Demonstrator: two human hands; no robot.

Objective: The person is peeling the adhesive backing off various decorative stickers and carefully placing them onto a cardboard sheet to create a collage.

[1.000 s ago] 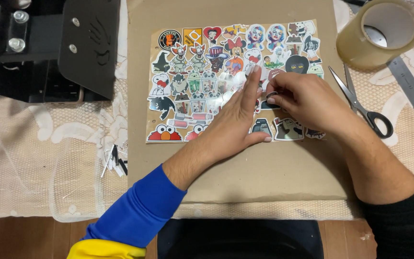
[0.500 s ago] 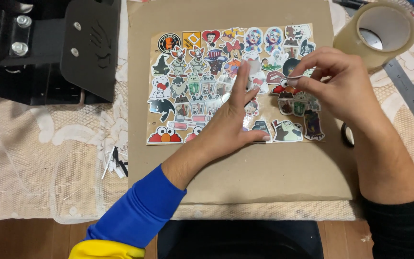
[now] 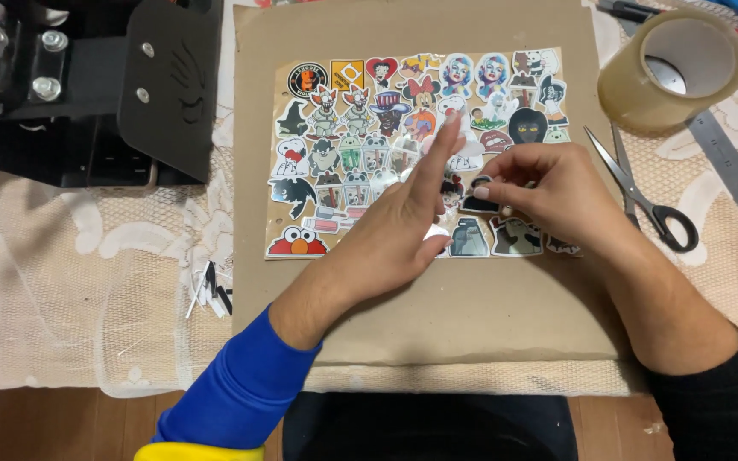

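A surface (image 3: 61, 299) draped in a cream lace tablecloth (image 3: 130, 256), its brown wooden edge (image 3: 61, 427) showing along the bottom, under even, soft indoor light.

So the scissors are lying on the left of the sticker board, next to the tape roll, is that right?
Not quite. The head view shows the scissors on the right of the sticker board, not the left. They do lie next to the tape roll, just below it.
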